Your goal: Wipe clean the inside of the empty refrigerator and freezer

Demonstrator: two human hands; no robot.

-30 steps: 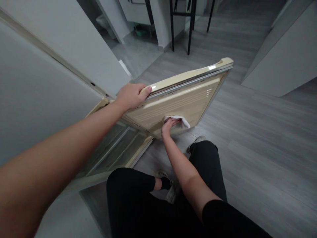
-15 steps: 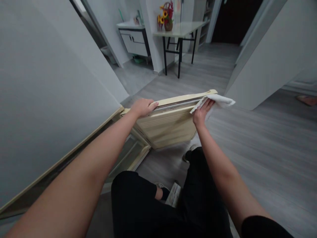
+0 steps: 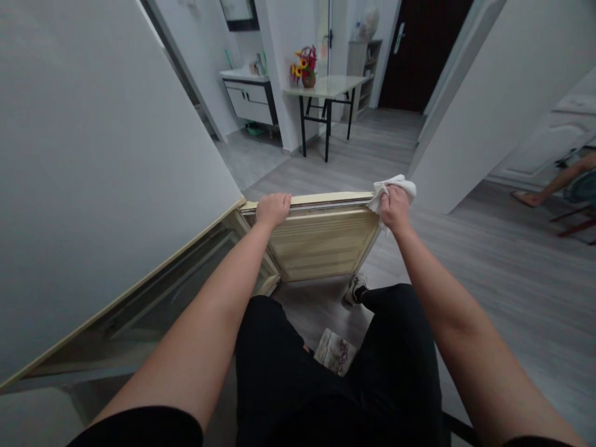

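Head view: looks down over an open cream door (image 3: 326, 245), standing out from a low cabinet (image 3: 181, 288) at left, with a furnished room behind it. Shows beyond the door's top edge a white table (image 3: 344, 84) on black legs, bearing a basket of red and yellow flowers (image 3: 309, 80) near its left edge; farther back, a vanity (image 3: 249, 102) with a green basin (image 3: 254, 129) beneath, a shelf unit (image 3: 357, 56) and a dark door (image 3: 414, 62). Meets a white panel (image 3: 116, 155) at left and a white partition (image 3: 488, 105) at right, with another person's leg (image 3: 556, 180) past the latter. Has in the way the left forearm (image 3: 209, 320), crossing before the cabinet's opening, and dark trousers (image 3: 400, 329) over the floor, with a patterned block (image 3: 335, 352) between the legs. Holds the left part of the cream door's top edge with the left hand (image 3: 274, 210), with fingers close together and bent over it; cannot tell where their tips lie. Clasps a bunched white cloth (image 3: 391, 182) in the right hand (image 3: 394, 209), with fingers curled onto it, at the right end of that same edge, hiding the corner. Counts one cloth, one table, one flower basket, one vanity, one shelf unit, one block and two doors, cream and dark.
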